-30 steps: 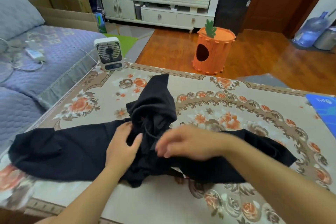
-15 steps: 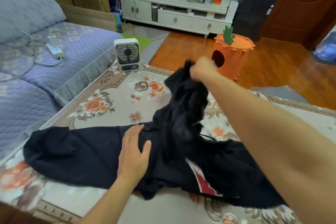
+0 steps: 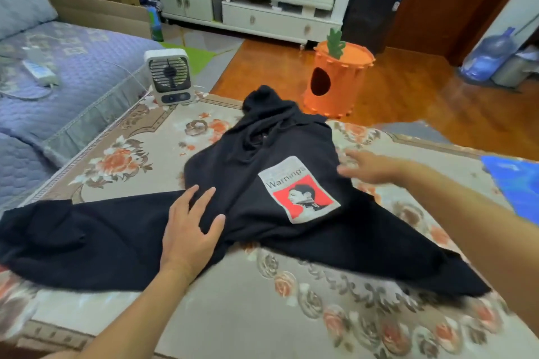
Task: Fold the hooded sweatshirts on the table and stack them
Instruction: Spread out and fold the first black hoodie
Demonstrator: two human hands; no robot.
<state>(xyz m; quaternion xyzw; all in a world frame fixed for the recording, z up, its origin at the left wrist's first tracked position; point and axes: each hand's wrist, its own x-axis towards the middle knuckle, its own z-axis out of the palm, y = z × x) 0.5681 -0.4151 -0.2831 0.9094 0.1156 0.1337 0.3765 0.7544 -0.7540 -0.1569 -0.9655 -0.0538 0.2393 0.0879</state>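
**Black hoodie spread on table, both hands flat, no grip**

At the far left of the frame, a sofa with a quilted purple cover (image 3: 73, 67) runs beside the table (image 3: 248, 309), which is covered in a floral cloth. On the cover lies a white power strip (image 3: 39, 73) with its cable. A small white desk fan (image 3: 170, 76) stands upright on the table's far left corner, well apart from the garment.

The black hooded sweatshirt (image 3: 262, 160) lies across the middle of the table, front up. One sleeve (image 3: 73, 239) stretches to the left edge of the frame; the other sleeve (image 3: 393, 253) trails toward the lower right. The hood (image 3: 267, 102) points to the top centre, at the table's far edge. A grey and red printed patch (image 3: 300, 189) reading "Warnings" shows on the chest.

Your left hand (image 3: 189, 227) rests flat on the cloth where the left sleeve meets the body, fingers spread and straight, pressing down, gripping nothing. Your right hand (image 3: 367, 167), blurred, lies at the garment's right edge, right of the patch, fingers extended and held loosely together; contact with the cloth cannot be confirmed.

Beyond the table, upper right of centre, an orange carrot-shaped container (image 3: 338, 76) stands on the wooden floor. A blue item (image 3: 516, 183) sits at the table's right edge.
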